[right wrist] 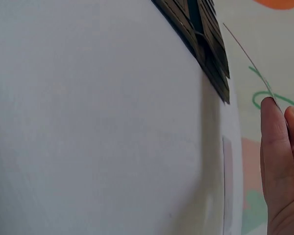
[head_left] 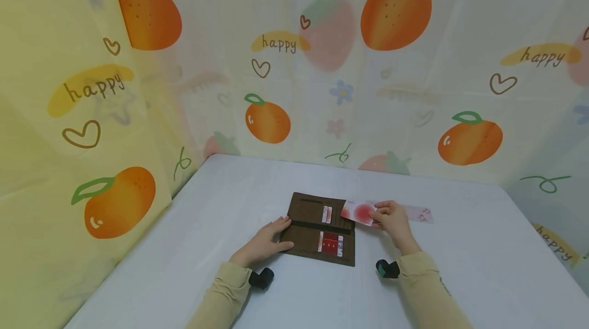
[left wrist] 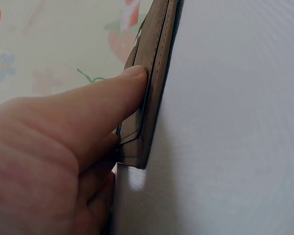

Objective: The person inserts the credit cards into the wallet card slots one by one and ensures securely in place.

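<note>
A brown wallet [head_left: 301,252] lies unfolded on the white table, with several cards in its slots. My left hand [head_left: 262,242] rests along its left edge; in the left wrist view the thumb [left wrist: 122,93] presses on the wallet [left wrist: 154,103], while the other fingers are partly hidden. My right hand [head_left: 393,221] pinches a pink-and-white card with red round shapes [head_left: 362,213] between thumb and fingers. That card overlaps the wallet's upper right edge in the head view; the right wrist view shows the card [right wrist: 245,46] edge-on, raised off the table.
A pale pink strip-like card [head_left: 421,214] lies on the table [head_left: 460,247] behind and to the right of my right hand, partly covered by it. Fruit-printed cloth [head_left: 322,78] hangs behind the table and at the left. Black wrist cameras [head_left: 262,279] sit below both hands.
</note>
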Demonstrator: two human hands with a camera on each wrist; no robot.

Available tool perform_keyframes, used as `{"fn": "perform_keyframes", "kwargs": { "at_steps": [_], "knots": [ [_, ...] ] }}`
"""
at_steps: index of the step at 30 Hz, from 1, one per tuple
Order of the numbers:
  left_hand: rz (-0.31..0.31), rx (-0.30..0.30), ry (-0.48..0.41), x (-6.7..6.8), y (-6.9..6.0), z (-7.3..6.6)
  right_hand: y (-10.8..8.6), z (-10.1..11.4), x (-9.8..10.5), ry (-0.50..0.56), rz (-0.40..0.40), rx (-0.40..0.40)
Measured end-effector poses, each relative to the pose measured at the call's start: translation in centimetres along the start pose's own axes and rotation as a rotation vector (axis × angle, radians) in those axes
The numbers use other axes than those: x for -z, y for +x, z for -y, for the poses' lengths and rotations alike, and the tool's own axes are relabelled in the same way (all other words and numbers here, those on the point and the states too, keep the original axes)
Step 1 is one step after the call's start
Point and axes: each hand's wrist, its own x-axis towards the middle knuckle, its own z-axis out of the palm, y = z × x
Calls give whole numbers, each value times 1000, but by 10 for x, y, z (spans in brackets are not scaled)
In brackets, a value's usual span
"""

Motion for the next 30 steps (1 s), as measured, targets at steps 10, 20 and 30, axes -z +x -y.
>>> {"fn": "perform_keyframes", "kwargs": {
  "at_steps": [10, 20, 30],
  "knots": [
    [-2, 3, 7, 0, 1, 0, 6, -4, -14, -8, -26, -20],
    [2, -4, 7, 1, 0, -1, 7, -6, -20, -1, -58, -25],
    [3, 16, -1, 0, 1, 0, 6, -8, -24, -11, -22, -74]
  ]
}}
